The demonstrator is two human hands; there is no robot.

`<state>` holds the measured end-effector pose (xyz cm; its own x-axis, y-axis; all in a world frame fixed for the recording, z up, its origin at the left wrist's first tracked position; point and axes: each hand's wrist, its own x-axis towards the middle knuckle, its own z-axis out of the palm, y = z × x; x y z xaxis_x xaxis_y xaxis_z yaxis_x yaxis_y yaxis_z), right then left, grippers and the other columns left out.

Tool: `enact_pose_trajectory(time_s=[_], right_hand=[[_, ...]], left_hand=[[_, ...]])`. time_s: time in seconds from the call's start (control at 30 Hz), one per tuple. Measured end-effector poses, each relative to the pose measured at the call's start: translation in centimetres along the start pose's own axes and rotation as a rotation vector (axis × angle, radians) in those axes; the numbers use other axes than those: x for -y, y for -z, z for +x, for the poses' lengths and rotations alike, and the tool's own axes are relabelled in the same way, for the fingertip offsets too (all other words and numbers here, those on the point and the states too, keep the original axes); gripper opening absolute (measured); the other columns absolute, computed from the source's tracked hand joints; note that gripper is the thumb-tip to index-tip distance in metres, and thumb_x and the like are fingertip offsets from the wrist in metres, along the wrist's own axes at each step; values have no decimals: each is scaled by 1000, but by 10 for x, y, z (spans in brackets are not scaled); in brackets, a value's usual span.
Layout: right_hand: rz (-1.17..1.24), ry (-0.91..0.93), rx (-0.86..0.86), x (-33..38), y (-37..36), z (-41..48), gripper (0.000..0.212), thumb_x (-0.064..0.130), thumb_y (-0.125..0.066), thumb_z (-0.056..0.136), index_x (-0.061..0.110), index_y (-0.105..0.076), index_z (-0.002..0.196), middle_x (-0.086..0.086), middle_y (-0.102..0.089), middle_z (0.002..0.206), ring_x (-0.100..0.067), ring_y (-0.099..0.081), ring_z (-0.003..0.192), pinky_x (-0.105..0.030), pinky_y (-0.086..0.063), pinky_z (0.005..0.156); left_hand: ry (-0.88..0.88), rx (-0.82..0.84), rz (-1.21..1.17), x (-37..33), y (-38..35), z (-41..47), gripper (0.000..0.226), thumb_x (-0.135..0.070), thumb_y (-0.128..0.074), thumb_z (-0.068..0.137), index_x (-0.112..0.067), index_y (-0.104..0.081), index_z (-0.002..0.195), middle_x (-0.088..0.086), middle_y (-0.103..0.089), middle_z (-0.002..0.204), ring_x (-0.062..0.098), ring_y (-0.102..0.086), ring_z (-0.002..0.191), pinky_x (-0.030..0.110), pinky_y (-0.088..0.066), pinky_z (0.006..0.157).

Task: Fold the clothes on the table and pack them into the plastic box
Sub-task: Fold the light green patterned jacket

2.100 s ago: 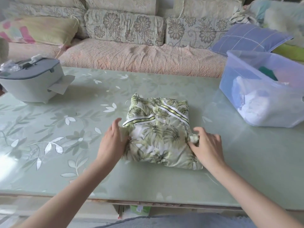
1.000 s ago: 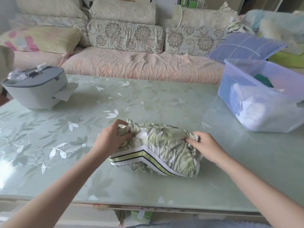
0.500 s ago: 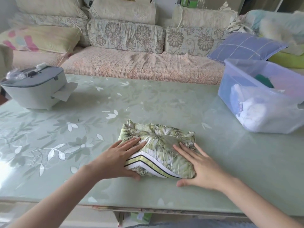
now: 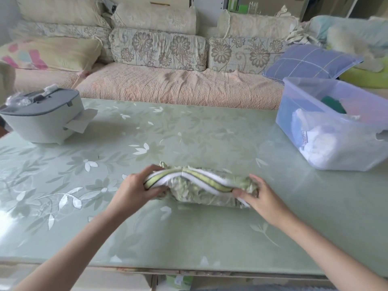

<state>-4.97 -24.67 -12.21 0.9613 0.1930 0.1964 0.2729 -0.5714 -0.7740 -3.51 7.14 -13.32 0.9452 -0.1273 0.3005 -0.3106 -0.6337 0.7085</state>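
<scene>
A folded green leaf-print garment [image 4: 199, 191] with a white and green striped band sits as a compact bundle near the front middle of the table. My left hand [image 4: 134, 191] grips its left end, fingers curled round the striped band. My right hand [image 4: 259, 195] grips the right end, thumb over the band. The bundle looks slightly raised between both hands. A clear plastic box [image 4: 315, 141] stands at the right of the table, holding white, blue and green clothes.
A grey appliance [image 4: 42, 120] with paper under it stands at the table's [image 4: 189, 238] back left. A sofa with floral cushions [image 4: 157, 47] runs behind the table, with a blue checked pillow [image 4: 308, 61] just behind the box.
My hands lay flat pressing the folded garment half a second ago. Now both have curled round its two ends and the bundle is narrower and lifted a little.
</scene>
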Motion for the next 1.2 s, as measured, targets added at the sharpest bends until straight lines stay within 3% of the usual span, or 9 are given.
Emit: enact_pose_trajectory(time_s=[0.07, 0.17, 0.27, 0.33, 0.43, 0.57, 0.8, 1.07, 1.2], right_hand=[[139, -50, -1, 2, 7, 10, 24, 54, -58, 85, 33, -66, 77, 26, -66, 76, 2, -59, 89, -21, -45, 85], [-96, -209, -22, -8, 5, 21, 61, 72, -57, 73, 12, -53, 66, 7, -49, 57, -13, -48, 59, -33, -35, 58], [-493, -139, -174, -22, -9, 20, 45, 42, -68, 83, 15, -60, 118, -4, -63, 114, -24, -54, 109, -32, -39, 90], [-405, 54, -109, -21, -9, 15, 62, 27, -63, 90, 27, -35, 146, 10, -34, 151, -10, -29, 137, -21, -22, 110], [-369, 134, 268, -18, -8, 4, 60, 67, -27, 90, 45, -12, 144, 30, -3, 151, 16, 3, 138, -11, 0, 113], [-634, 118, 469, -23, -14, -6, 104, 88, -33, 64, 43, 20, 140, 33, 24, 144, 24, 25, 125, -13, 8, 113], [-553, 55, 245, -21, -13, -1, 88, 60, -70, 72, 49, -20, 144, 21, -41, 144, -10, -45, 125, -14, -30, 94], [-589, 46, 141, -21, -9, 7, 69, 58, -66, 78, 48, -36, 139, 10, -67, 116, -16, -61, 106, -27, -44, 87], [-485, -19, 132, -22, -7, 14, 64, 54, -69, 78, 39, -47, 136, 4, -68, 115, -17, -61, 108, -29, -45, 89]], left_hand=[[80, -49, -141, -11, 4, 13, 42, -54, -73, 63, -44, -56, 100, -9, -67, 80, 6, -62, 73, 24, -48, 67], [289, -18, -80, -11, -3, 29, 62, -45, -77, 71, -32, -46, 123, -3, -61, 101, 18, -58, 96, 32, -45, 79], [166, 12, 228, 0, -16, 25, 74, -40, -71, 80, -30, -33, 143, 6, -46, 136, 26, -41, 128, 45, -37, 104], [-126, 51, 254, 4, -21, 18, 54, -36, -58, 90, -42, -37, 140, -4, -41, 145, 19, -33, 137, 50, -33, 109], [-187, 412, 343, 8, -23, 3, 61, -82, -17, 80, -61, -15, 137, -28, -14, 152, -5, -4, 143, 35, -14, 119], [-232, 465, 482, 21, -25, -6, 96, -95, -31, 60, -56, -1, 142, -31, 4, 153, -6, 8, 142, 27, -7, 116], [-239, 242, 382, 24, -26, -1, 73, -65, -58, 71, -40, -44, 138, -22, -44, 140, 6, -49, 125, 20, -40, 90], [-156, 193, 257, 22, -18, 5, 64, -18, -71, 68, -45, -54, 124, -37, -47, 123, 4, -57, 108, 24, -51, 79], [-150, 91, 228, 19, -19, 9, 51, -6, -76, 69, -27, -65, 114, -19, -63, 108, 17, -63, 94, 28, -51, 74]])
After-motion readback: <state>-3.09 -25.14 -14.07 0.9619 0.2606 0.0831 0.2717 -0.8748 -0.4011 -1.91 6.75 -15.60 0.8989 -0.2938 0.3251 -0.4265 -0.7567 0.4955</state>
